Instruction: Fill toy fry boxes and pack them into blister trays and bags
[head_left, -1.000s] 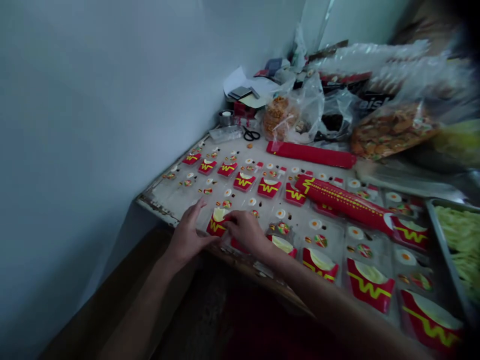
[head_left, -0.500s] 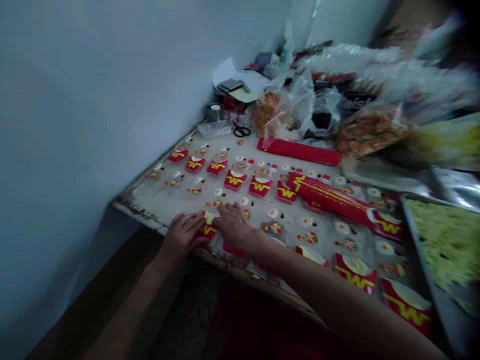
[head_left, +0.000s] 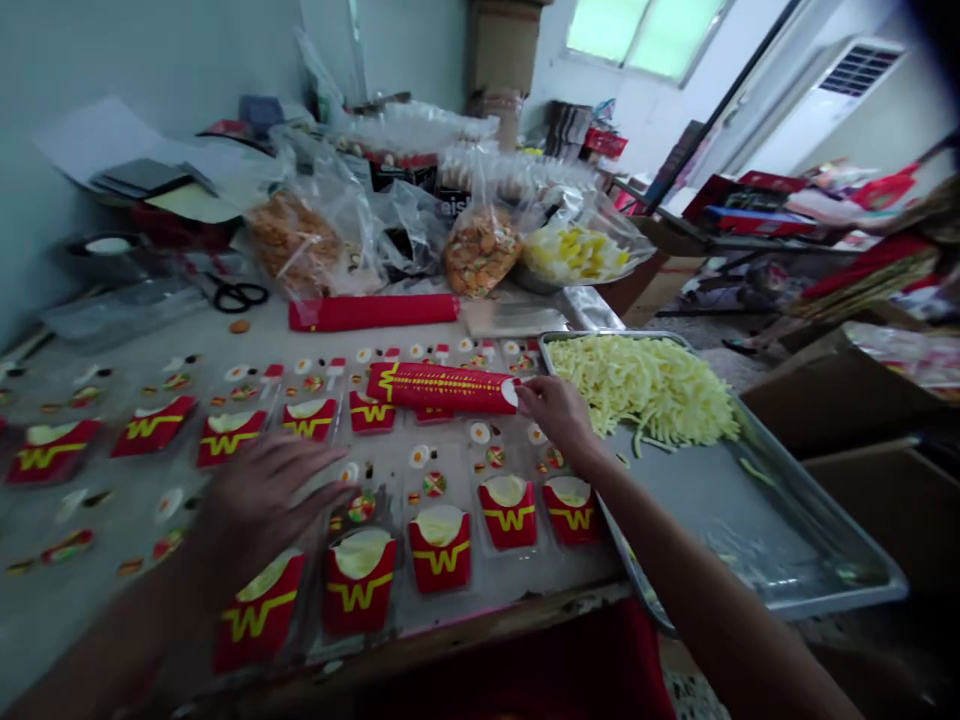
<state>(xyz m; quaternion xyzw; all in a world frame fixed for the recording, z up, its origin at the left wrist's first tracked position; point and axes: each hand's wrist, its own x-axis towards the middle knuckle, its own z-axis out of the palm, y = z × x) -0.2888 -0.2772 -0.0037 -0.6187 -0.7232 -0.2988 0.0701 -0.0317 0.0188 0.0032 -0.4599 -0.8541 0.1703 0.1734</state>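
My right hand [head_left: 559, 415] is at the right end of a long nested stack of red toy fry cartons [head_left: 450, 388] with yellow W marks, its fingers pinching the white-edged end one. My left hand [head_left: 262, 500] hovers over the front rows, blurred, fingers apart and holding nothing. Clear plastic trays lie in rows on the table, with small fried-egg, pizza and other toy food pieces. Many hold a red fry carton [head_left: 440, 550] with a pale filling, such as the front carton [head_left: 360, 580] right of my left hand.
A metal tray [head_left: 817, 600] on the right carries a heap of pale yellow strips [head_left: 652, 385]. Behind the rows lie a second red stack [head_left: 375, 312], black scissors [head_left: 238, 294] and clear bags of small pieces [head_left: 484, 250]. Cardboard boxes [head_left: 825, 400] stand at right.
The view has swung right. My right hand has left the front carton at the table edge and moved to the carton stack's end. My left hand has let go of that carton and lifted.
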